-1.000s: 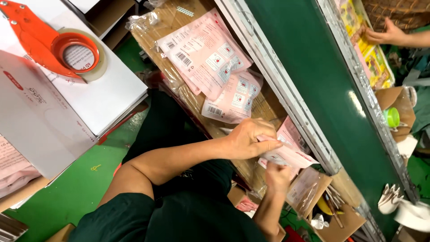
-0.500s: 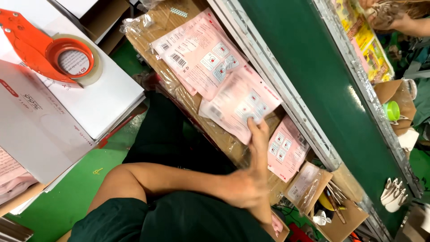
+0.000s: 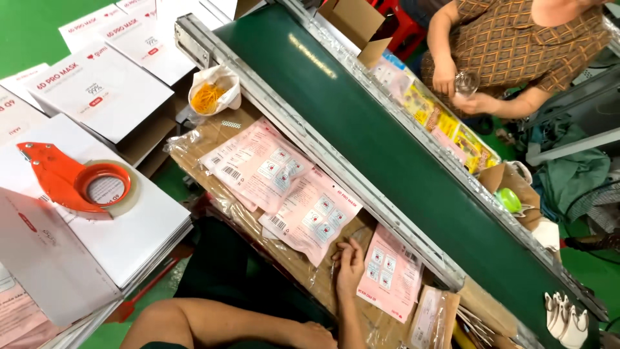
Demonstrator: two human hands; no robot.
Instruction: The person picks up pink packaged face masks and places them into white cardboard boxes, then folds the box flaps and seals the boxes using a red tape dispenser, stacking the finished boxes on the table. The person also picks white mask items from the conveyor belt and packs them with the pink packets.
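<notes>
One hand [image 3: 351, 262] is laid on the cardboard-covered worktop [image 3: 213, 139], fingers [image 3: 341, 253] curled loosely and gripping nothing, between two pink packets: a stack [image 3: 313, 216] just to its upper left and a single packet [image 3: 389, 274] just beside it on the other side. Which hand it is cannot be told with certainty; it appears to be the right. The other hand [image 3: 316, 336] is seen only at the lower edge, near the body, and its fingers cannot be judged. A further stack of pink packets [image 3: 258, 165] is fanned out farther along, overlapped so that each stays reachable. An orange tape dispenser [image 3: 74, 181] is rested on white cartons [image 3: 97, 84] to the side. Beyond the green conveyor belt [image 3: 387, 148] a co-worker's hands [image 3: 452, 84] are held over coloured packets [image 3: 445, 126].
</notes>
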